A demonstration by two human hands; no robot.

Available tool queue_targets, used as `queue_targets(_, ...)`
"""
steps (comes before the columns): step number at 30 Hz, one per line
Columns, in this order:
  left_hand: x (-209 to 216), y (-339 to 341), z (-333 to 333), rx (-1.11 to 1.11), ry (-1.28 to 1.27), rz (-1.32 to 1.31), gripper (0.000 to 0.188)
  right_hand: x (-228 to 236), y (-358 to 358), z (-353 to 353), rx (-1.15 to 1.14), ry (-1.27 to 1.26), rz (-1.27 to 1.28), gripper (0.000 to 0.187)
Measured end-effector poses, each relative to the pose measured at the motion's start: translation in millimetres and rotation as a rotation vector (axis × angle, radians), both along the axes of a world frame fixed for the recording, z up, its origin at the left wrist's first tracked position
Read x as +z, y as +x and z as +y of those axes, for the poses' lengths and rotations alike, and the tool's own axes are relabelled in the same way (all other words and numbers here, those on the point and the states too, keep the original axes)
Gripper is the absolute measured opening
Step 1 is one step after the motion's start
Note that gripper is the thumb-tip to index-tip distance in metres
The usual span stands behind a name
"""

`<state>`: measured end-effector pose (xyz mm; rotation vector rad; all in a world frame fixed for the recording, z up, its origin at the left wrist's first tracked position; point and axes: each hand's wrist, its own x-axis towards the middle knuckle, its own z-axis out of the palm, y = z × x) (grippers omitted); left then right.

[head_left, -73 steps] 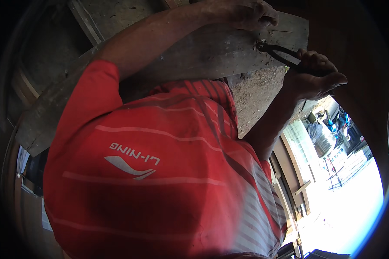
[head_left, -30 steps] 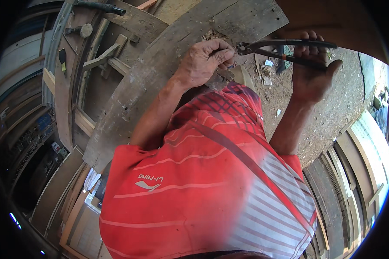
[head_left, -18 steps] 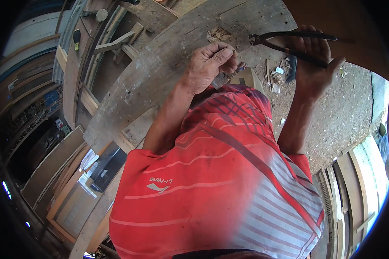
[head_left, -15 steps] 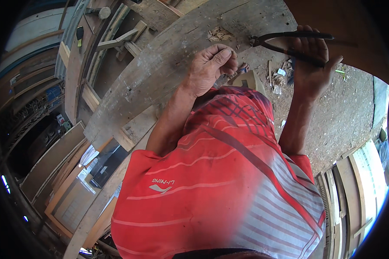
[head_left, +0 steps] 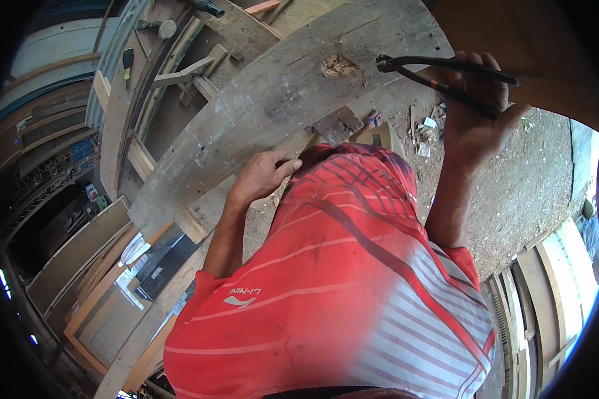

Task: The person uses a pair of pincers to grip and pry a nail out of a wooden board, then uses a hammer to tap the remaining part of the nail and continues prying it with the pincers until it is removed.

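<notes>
Left hand lowered from beside the pincers; the right hand alone has them.

Half a second ago the left hand [head_left: 261, 176] was raised with thumb and finger together near the head of the pincers [head_left: 422, 60]; now it is lower and nearer, at the left side of the red shirt [head_left: 313, 266], fingers partly hidden, so I cannot tell whether it holds anything. The right hand [head_left: 471, 130] grips the pincers loosely by their spread handles, thumb standing clear. Their head is at the far right end of the weathered plank [head_left: 259, 100], just beside the wood chips [head_left: 338, 65]; contact is unclear. I judge this a pause in the two-handed work, the pincers remaining ready.
</notes>
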<state>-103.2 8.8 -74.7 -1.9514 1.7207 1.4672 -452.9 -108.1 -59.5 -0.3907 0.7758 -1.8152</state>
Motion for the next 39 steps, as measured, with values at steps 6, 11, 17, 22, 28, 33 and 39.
queue_targets(6, 5.6, -0.6, -35.2, 0.096, -0.415, 0.28, 0.03, -29.0, 23.8, 13.3, 0.028, 0.004, 0.539, 0.084)
queue_targets(11, -46.9, -41.3, -91.0, -0.08, -1.046, 0.179, 0.054, -19.3, 61.0, 35.2, -0.025, -0.055, 0.781, 0.077)
queue_targets(17, -81.1, -71.4, -107.1, -0.39, -1.189, 0.256, 0.057, -24.2, 89.3, 80.9, -0.092, 0.106, 1.146, 0.048)
queue_targets(22, -103.2, -50.7, -89.3, -0.633, -1.024, 0.62, 0.054, -11.1, 87.3, 96.3, -0.158, 0.249, 0.85, 0.05)
queue_targets(28, -79.4, -60.3, -105.6, -0.244, -1.148, 0.15, 0.052, 6.1, 94.6, 83.0, -0.224, 0.1, 0.891, 0.053)
queue_targets(33, -80.0, -54.2, -111.0, -0.304, -1.143, 0.179, 0.051, -3.1, 90.2, 71.9, -0.089, 0.19, 0.937, 0.047)
queue_targets(39, -88.6, -51.7, -115.0, -0.24, -1.109, 0.231, 0.047, -15.6, 81.5, 67.2, -0.17, 0.039, 0.916, 0.053)
